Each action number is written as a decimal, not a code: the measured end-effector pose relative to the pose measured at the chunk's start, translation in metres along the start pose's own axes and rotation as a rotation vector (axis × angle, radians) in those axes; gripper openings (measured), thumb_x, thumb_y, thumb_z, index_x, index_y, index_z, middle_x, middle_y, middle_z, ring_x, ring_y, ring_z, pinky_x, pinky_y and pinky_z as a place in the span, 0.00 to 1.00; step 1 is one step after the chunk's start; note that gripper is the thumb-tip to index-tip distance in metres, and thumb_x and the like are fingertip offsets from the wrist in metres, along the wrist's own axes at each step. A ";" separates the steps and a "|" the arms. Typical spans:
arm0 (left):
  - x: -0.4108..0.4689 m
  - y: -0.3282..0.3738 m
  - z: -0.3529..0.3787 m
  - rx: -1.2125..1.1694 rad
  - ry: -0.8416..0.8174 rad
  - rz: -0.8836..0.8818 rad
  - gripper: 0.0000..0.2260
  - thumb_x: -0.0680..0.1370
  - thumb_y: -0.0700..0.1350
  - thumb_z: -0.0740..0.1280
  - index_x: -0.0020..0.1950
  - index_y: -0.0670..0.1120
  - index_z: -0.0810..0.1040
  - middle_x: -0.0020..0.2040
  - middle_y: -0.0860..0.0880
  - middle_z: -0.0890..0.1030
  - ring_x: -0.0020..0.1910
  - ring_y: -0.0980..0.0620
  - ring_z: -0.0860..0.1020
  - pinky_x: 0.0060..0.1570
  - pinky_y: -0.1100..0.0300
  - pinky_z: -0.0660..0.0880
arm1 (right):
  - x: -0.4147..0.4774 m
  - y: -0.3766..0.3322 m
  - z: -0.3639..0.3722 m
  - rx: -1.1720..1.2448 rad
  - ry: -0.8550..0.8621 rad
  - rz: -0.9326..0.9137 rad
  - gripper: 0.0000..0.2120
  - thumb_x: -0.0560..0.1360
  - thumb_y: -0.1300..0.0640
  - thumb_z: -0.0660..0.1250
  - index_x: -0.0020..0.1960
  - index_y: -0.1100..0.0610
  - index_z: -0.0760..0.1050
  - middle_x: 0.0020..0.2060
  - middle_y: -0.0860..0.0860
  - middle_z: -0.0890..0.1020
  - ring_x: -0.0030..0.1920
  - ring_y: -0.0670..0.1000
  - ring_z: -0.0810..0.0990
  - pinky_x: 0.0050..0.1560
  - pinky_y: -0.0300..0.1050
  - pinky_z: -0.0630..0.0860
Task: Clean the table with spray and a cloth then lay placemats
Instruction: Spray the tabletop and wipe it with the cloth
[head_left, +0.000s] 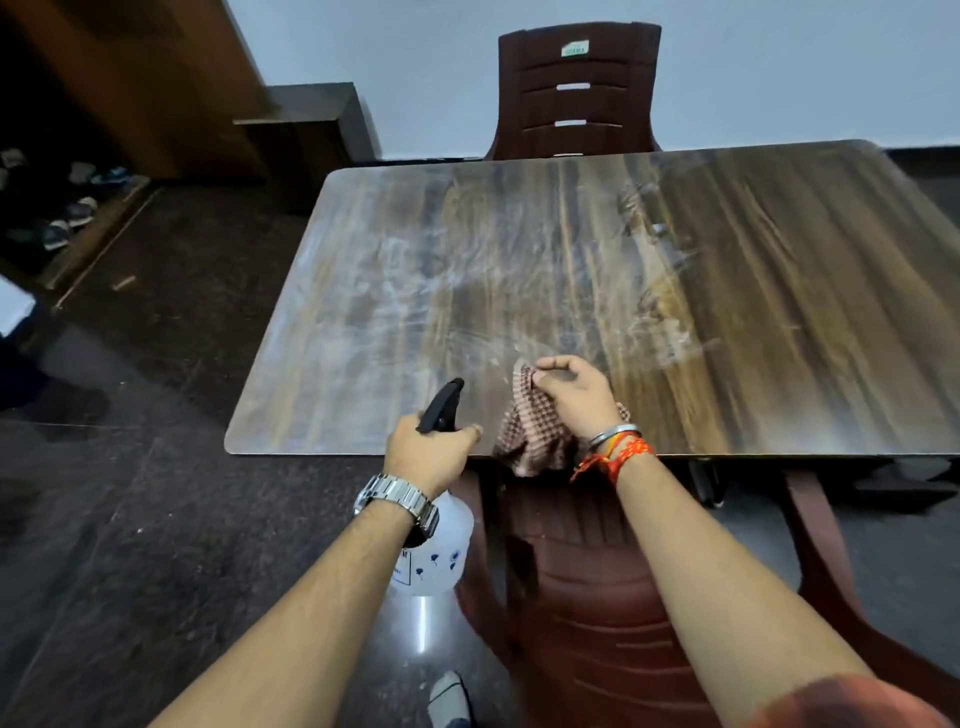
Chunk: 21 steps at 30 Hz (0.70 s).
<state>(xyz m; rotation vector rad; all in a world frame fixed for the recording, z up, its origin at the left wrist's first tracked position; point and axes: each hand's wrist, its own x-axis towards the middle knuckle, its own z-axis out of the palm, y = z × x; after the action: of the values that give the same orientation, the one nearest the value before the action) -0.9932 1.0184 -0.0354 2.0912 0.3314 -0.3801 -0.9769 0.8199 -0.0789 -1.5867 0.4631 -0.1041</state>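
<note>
- The spray bottle (435, 551) has a cloudy white plastic body with small blue marks and a black trigger top. The left hand (428, 454) has its fingers curled round the neck. The nozzle pokes out past the knuckles, and the body hangs below the wrist, just off the table's near edge.
- The cloth (530, 441) is a soft red-and-white check. The right hand (571, 395) pinches its top corner between thumb and forefinger, and the rest bunches under the palm and droops over the near edge.
- The table (753, 249) is glossy wood-grain with rounded corners. Whitish streaks lie beyond the fingertips.
- A ribbed brown plastic chair (597, 597) sits under the forearms.
- A matching far chair (576, 88) stands against the pale wall.
- The floor (156, 519) is dark speckled stone.
</note>
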 end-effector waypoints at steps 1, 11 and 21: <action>0.004 -0.002 -0.014 0.004 -0.006 0.007 0.15 0.63 0.53 0.72 0.35 0.41 0.79 0.26 0.50 0.75 0.28 0.47 0.74 0.34 0.57 0.74 | -0.001 -0.008 0.006 0.032 0.045 -0.008 0.07 0.74 0.64 0.70 0.43 0.52 0.78 0.37 0.52 0.81 0.37 0.49 0.79 0.44 0.44 0.76; 0.035 -0.027 -0.075 0.073 -0.029 0.047 0.10 0.67 0.50 0.74 0.32 0.46 0.76 0.26 0.52 0.75 0.28 0.48 0.74 0.31 0.62 0.71 | -0.010 0.024 0.003 -0.940 0.266 0.198 0.33 0.74 0.44 0.64 0.75 0.52 0.55 0.71 0.58 0.66 0.67 0.67 0.62 0.68 0.63 0.59; 0.062 -0.017 -0.068 0.063 -0.013 -0.031 0.14 0.69 0.49 0.76 0.29 0.47 0.75 0.27 0.51 0.75 0.29 0.49 0.76 0.30 0.63 0.69 | -0.008 0.072 0.045 -1.134 0.196 0.049 0.30 0.76 0.41 0.60 0.75 0.47 0.58 0.76 0.63 0.47 0.75 0.64 0.47 0.72 0.63 0.48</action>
<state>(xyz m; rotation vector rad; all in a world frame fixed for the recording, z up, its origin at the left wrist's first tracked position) -0.9331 1.0906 -0.0390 2.1462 0.3487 -0.4280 -0.9847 0.8649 -0.1507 -2.6854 0.7850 0.0621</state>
